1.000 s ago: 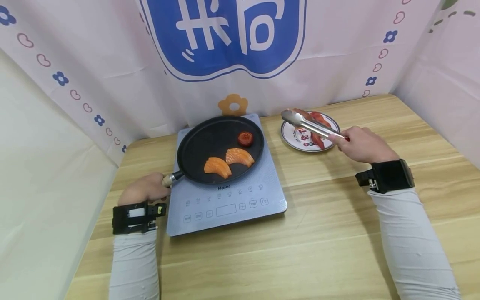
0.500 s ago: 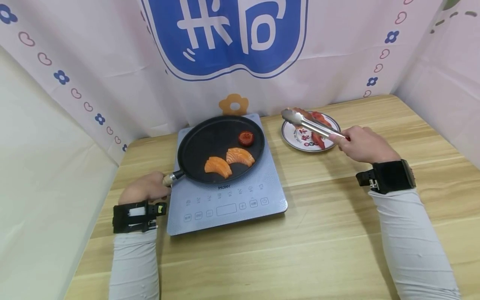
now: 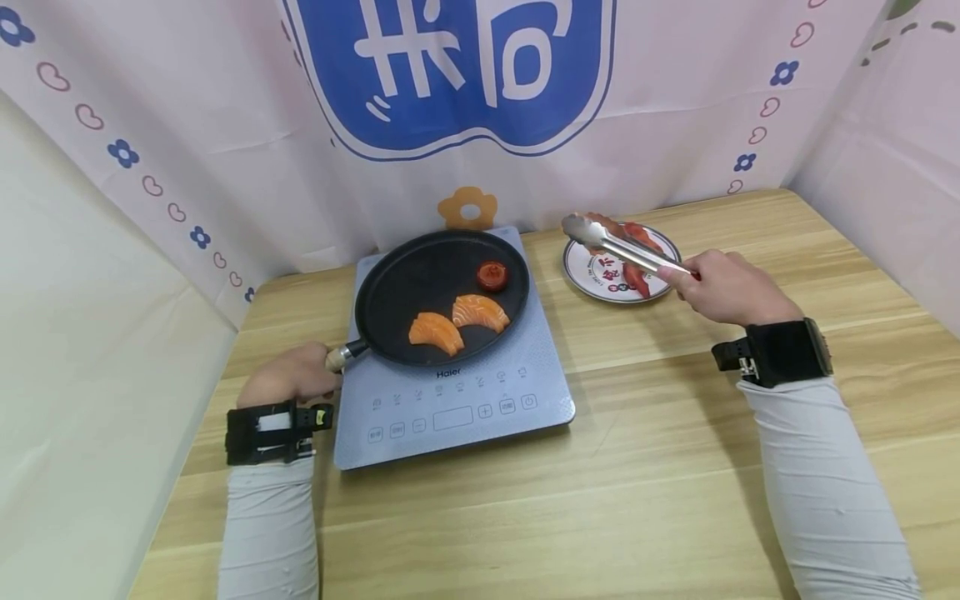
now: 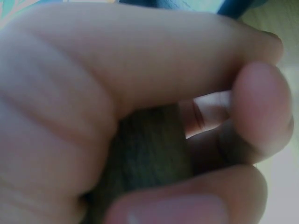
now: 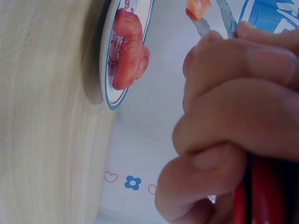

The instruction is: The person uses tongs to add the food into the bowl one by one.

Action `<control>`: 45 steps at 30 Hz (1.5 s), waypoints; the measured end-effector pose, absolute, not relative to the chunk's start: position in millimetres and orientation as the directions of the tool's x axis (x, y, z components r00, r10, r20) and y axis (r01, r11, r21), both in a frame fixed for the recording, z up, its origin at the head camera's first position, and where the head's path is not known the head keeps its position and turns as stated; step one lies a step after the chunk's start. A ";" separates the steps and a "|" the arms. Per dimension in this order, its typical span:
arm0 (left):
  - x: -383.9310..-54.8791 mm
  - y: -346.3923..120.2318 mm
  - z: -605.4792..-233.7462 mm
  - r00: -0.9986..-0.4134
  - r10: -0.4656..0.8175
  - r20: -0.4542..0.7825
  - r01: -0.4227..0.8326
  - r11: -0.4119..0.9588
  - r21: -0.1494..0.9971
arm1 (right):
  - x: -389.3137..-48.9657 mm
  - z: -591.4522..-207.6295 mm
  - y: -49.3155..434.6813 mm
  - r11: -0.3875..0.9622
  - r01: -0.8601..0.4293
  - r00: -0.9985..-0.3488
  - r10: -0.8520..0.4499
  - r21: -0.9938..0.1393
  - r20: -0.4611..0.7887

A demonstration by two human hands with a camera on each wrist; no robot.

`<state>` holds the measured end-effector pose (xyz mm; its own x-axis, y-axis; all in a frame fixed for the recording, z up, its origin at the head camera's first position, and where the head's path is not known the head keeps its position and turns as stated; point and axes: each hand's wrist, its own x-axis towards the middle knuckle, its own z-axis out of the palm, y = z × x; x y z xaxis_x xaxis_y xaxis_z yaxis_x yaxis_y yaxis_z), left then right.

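My left hand [image 3: 296, 375] grips the wooden handle [image 3: 337, 360] of a round black frying pan [image 3: 405, 275]; in the left wrist view its fingers curl round the handle [image 4: 149, 144]. Two orange salmon slices [image 3: 480, 313] and a round red tomato piece [image 3: 492, 276] lie in the pan. My right hand [image 3: 731, 287] holds metal tongs [image 3: 626, 248] with red handles [image 5: 266, 196]. The tongs' tips are over a white plate [image 3: 588, 287], with an orange-pink piece of food [image 5: 198, 7] at them. Red meat-like strips [image 5: 131, 51] lie on the plate.
Under the pan is a grey-blue induction cooker [image 3: 540, 408] with a touch panel. Both stand on a wooden table [image 3: 600, 517]. A printed white cloth [image 3: 645, 150] hangs along the table's back edge, close behind pan and plate. A pale wall [image 3: 90, 375] rises at the left.
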<state>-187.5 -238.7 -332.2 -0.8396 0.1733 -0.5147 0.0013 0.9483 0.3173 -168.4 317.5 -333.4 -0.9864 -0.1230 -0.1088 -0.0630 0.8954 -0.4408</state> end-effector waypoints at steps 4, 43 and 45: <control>-188.6 -238.1 -332.0 -0.839 0.165 -0.518 -0.003 0.951 0.309 | -167.6 -332.5 317.8 0.893 -0.059 -0.986 -0.121 -0.446 -0.113; -190.1 -238.2 -333.5 -0.834 0.166 -0.526 -0.004 0.952 0.307 | -163.8 -321.1 314.3 0.893 -0.081 -0.991 -0.118 -0.443 -0.057; -189.9 -238.4 -333.3 -0.833 0.169 -0.527 -0.002 0.951 0.308 | -163.7 -320.5 313.8 0.893 -0.084 -0.991 -0.119 -0.442 -0.054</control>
<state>-189.9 -238.4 -333.3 -0.8328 0.1688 -0.5272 -0.0023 0.9513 0.3082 -163.7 313.8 -320.5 -0.9914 -0.1192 -0.0535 -0.0836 0.8933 -0.4416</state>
